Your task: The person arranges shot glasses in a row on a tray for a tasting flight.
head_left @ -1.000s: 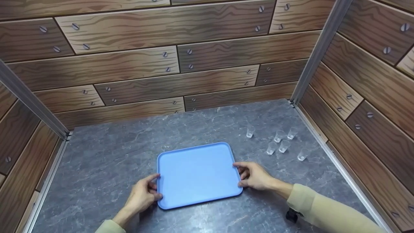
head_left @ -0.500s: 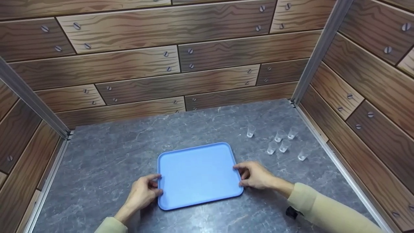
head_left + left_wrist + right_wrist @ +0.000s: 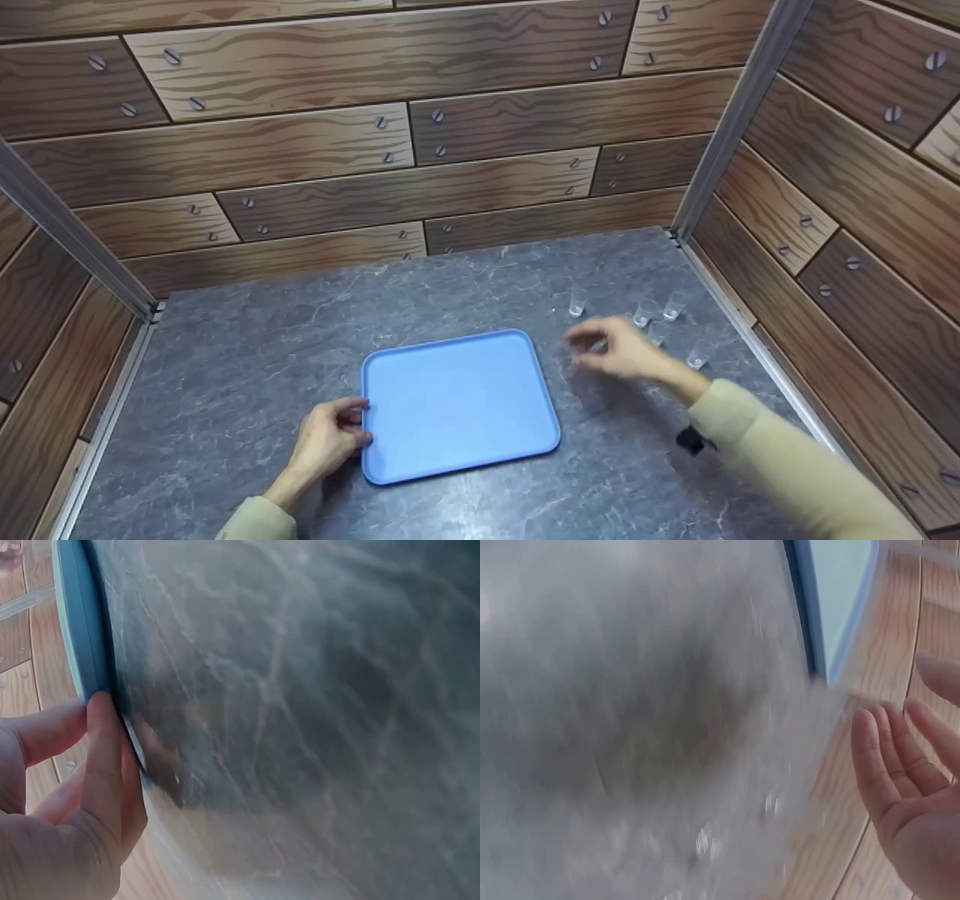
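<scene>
A light blue rectangular tray (image 3: 459,406) lies flat on the grey marbled table in the head view. My left hand (image 3: 327,436) holds its left edge, with fingertips and thumb at the rim; the left wrist view shows fingertips touching the blue tray rim (image 3: 84,622). My right hand (image 3: 621,349) is in the air, right of the tray and apart from it, slightly blurred, its fingers loosely bent and nothing between them. Beyond it stand several small clear cups, among them one cup (image 3: 577,304) and another cup (image 3: 673,307). The hand and forearm partly hide others.
The table (image 3: 247,352) is walled in by wood-patterned panels at the back (image 3: 322,165) and on both sides. Metal rails (image 3: 772,367) run along the side edges. One cup (image 3: 697,358) stands close to the right forearm.
My right hand has let go of the tray's right edge and moved up and right, toward the cups. My left hand stays at the tray's left edge. The tray has hardly moved.
</scene>
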Demonstrator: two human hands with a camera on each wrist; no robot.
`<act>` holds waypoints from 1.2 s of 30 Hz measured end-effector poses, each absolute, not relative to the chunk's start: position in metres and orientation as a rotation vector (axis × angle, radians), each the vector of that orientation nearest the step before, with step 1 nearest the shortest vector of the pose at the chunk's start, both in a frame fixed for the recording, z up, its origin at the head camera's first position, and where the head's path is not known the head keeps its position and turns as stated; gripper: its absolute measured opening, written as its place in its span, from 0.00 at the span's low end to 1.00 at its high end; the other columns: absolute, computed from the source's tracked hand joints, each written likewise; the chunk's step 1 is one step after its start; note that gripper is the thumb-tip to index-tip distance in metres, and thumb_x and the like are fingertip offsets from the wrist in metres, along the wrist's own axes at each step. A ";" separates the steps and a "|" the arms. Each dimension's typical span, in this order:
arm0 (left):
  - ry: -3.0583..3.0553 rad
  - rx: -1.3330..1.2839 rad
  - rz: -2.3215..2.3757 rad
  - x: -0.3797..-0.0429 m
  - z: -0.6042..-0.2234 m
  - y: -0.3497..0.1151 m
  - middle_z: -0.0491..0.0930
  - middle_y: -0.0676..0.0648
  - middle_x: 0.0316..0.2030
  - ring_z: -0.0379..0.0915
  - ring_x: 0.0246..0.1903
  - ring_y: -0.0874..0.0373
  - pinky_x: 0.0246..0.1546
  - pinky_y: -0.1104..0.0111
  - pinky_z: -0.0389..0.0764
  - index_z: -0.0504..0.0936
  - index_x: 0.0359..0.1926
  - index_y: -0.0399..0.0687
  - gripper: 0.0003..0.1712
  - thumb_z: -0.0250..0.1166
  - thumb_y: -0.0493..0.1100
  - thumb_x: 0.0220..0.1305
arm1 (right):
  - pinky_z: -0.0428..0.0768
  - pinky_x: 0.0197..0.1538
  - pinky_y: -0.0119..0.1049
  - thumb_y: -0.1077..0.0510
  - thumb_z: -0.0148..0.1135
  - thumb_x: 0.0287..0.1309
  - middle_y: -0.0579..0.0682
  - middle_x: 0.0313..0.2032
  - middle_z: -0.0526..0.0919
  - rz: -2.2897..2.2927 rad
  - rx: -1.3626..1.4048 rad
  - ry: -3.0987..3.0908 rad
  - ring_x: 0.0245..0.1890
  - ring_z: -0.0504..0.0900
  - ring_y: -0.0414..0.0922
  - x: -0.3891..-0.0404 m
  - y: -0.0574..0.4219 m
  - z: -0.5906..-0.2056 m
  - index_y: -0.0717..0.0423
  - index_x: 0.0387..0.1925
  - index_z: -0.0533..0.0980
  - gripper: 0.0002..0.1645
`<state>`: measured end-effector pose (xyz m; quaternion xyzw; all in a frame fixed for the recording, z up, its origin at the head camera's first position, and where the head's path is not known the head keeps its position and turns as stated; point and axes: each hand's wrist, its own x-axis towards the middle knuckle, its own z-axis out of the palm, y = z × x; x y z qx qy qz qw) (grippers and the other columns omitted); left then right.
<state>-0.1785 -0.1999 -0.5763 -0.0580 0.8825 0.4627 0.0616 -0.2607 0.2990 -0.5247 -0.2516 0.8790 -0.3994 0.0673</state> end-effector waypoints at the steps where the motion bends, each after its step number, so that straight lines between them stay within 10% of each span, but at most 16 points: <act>1: 2.647 -0.188 1.422 -0.179 -0.576 -0.200 0.89 0.41 0.43 0.89 0.38 0.56 0.35 0.63 0.97 0.90 0.61 0.37 0.33 0.78 0.24 0.50 | 0.96 0.58 0.47 0.66 0.78 0.63 0.70 0.53 0.91 -1.216 -0.735 2.669 0.53 0.90 0.65 -0.267 0.302 -0.522 0.69 0.62 0.84 0.27; 11: 2.588 -0.252 1.503 -0.179 -0.576 -0.199 0.88 0.39 0.43 0.88 0.36 0.57 0.33 0.61 0.97 0.90 0.62 0.37 0.34 0.78 0.22 0.50 | 0.88 0.68 0.67 0.65 0.79 0.62 0.74 0.61 0.87 -1.228 -0.425 2.861 0.61 0.89 0.71 -0.322 0.317 -0.513 0.70 0.70 0.79 0.36; 36: 2.510 -0.296 1.570 -0.177 -0.580 -0.200 0.85 0.40 0.41 0.85 0.34 0.56 0.30 0.63 0.96 0.90 0.63 0.39 0.32 0.77 0.22 0.55 | 0.91 0.68 0.56 0.68 0.76 0.62 0.69 0.58 0.91 -1.064 -0.237 2.872 0.59 0.92 0.66 -0.368 0.310 -0.536 0.70 0.64 0.84 0.29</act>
